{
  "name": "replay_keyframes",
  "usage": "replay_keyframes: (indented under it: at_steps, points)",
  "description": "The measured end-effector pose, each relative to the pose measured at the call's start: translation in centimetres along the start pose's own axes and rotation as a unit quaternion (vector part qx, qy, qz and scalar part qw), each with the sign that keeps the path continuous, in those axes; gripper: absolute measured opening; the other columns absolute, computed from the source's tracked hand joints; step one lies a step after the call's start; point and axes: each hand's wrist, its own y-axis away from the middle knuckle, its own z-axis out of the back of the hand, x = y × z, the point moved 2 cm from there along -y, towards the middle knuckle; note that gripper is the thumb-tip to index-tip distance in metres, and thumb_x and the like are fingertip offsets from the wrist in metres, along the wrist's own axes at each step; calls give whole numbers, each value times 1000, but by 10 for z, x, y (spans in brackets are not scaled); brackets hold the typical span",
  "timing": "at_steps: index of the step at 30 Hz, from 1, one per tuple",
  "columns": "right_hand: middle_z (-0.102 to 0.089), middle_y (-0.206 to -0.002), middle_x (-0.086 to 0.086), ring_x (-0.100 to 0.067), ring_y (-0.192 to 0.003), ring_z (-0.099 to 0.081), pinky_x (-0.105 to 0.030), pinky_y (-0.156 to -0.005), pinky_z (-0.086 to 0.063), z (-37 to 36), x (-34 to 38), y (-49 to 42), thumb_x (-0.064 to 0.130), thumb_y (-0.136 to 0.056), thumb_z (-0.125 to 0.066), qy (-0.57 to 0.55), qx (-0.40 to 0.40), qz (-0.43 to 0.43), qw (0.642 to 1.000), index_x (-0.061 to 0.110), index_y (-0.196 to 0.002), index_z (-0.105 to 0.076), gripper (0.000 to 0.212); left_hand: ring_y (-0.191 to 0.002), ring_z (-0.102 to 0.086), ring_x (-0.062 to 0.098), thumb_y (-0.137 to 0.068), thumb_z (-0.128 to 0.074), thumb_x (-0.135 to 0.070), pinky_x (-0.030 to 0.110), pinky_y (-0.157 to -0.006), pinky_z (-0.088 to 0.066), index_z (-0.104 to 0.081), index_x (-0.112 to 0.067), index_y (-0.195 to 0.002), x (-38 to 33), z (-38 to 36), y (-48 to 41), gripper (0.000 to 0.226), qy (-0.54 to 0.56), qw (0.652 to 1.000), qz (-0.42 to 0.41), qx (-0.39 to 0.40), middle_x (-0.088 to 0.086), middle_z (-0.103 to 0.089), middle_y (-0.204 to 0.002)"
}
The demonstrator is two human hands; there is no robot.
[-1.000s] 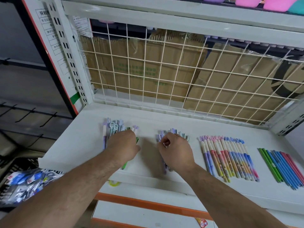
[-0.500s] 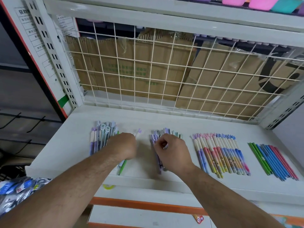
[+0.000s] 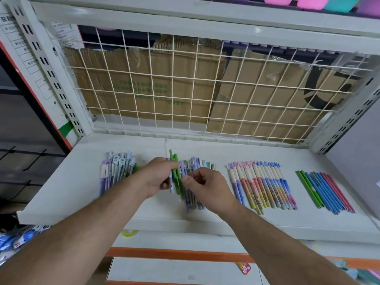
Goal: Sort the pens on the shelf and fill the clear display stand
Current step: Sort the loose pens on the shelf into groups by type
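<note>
Several groups of pens lie in rows on the white shelf [image 3: 61, 192]. My left hand [image 3: 158, 175] grips a small bunch of green and white pens [image 3: 174, 173], lifted off the shelf and pointing away from me. My right hand [image 3: 207, 186] hovers with curled fingers over a pile of purple and grey pens [image 3: 192, 167], its thumb and forefinger pinched together near the bunch; whether it holds anything is hidden. Further left lies a pile of grey-purple pens [image 3: 117, 169]. No clear display stand is in view.
To the right lie a row of pastel pink-blue pens [image 3: 263, 186] and a row of thin green, blue and pink pens [image 3: 324, 190]. A wire grid [image 3: 205, 89] with cardboard behind it closes the shelf's back. Packaged goods [image 3: 18, 241] sit low at left.
My left hand has lifted a bunch of green and white pens off the shelf and brought it toward the right hand. The right hand stays over the middle pile.
</note>
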Motion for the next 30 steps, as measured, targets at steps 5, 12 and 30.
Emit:
replay_keyframes:
  at_steps: [5, 12, 30]
  points:
    - [-64, -69, 0, -11, -51, -54, -21, -45, -40, 21, -8, 11, 28, -85, -81, -61, 27, -61, 996, 12, -93, -65, 24, -72, -61, 29, -100, -53, -8, 33, -60, -53, -57, -7, -91, -2, -40, 7, 10, 85, 994, -14, 72, 17, -62, -82]
    - [-59, -60, 1, -14, -47, -48, -29, -44, -37, 64, -28, 31, 13, -86, -76, -117, -7, -102, 988, 6, -90, -65, 14, -76, -59, 27, -101, -55, -17, 40, -70, -51, -59, -7, -99, -1, -90, 9, 11, 78, 988, -35, 125, 14, -62, -83]
    - [-66, -65, -1, -15, -57, -59, -22, -50, -43, 210, -131, 70, 9, -84, -69, 11, -215, -171, 962, 12, -78, -67, 7, -57, -47, 18, -100, -56, -15, 29, -58, -42, -57, -12, -89, -3, -224, 20, 11, -7, 989, -40, 144, 4, -54, -66]
